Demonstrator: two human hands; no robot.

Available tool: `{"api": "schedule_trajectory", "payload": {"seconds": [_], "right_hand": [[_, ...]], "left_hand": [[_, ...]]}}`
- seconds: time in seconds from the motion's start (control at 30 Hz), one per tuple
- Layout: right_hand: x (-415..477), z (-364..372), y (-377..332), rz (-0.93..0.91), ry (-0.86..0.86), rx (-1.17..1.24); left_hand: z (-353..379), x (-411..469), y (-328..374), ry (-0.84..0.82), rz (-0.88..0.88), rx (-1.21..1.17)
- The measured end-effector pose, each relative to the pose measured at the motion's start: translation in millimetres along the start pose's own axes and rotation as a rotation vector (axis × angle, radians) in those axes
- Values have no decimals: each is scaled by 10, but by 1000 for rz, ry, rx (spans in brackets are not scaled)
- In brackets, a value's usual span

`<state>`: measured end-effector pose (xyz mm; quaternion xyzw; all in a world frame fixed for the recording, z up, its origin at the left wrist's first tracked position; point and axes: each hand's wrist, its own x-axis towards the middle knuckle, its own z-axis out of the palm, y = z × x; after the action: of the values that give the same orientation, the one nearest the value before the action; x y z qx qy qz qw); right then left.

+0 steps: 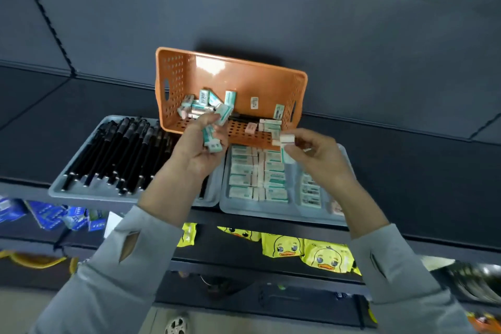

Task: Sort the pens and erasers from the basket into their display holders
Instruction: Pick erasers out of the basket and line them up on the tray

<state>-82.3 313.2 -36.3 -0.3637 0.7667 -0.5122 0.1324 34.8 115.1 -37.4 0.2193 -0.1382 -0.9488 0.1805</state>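
Observation:
An orange basket (pixel 244 76) is tipped toward me on the shelf, with several green-and-white erasers (pixel 206 102) loose inside. In front of it on the left, a grey tray (pixel 89 194) is filled with black pens (pixel 122 149). On the right, another grey tray (pixel 260 210) has erasers (pixel 257 173) lined up in rows. My left hand (pixel 195 149) grips several erasers (pixel 212 138) at the basket's front edge. My right hand (pixel 314 152) pinches two erasers (pixel 286 144) above the eraser tray.
Below the trays, a lower shelf shows yellow duck-print packets (pixel 311 252) and blue packets (pixel 46 214) at the left. A dark panelled wall rises behind the basket. Grey sleeves cover both forearms.

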Motion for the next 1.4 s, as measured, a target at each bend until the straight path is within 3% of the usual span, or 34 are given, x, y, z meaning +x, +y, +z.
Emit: {"api": "schedule_trajectory", "payload": {"seconds": [0.2,0.43,0.6,0.77,0.87,0.97,1.03,1.23,1.4], "right_hand": [[-94,475,-35,-32,-89,32],[-49,613,18,-124,-88,-534],[-9,585,35,-224,-260,-640],[32,723,74,-200,-154,-684],[13,707,-17,-156,-79,-535],[29,649,-256,66,-74,19],[54,639,-336,129,-115,218],[101,380,-191,144,62,214],[28,489,-195,-13,-271,-193]], "left_hand": [[-224,-256,-80,31,95,-50],[-276,-388,-20,55,100,24],[-335,-360,-33,37,37,35],[-384,-363,-45,-2,21,169],[-412,-354,-80,-35,-8,240],[-384,-336,-141,-42,-43,363],[-339,-324,-195,-73,-69,455],[-323,-268,-117,16,7,442],[-369,-286,-47,8,31,135]]}}
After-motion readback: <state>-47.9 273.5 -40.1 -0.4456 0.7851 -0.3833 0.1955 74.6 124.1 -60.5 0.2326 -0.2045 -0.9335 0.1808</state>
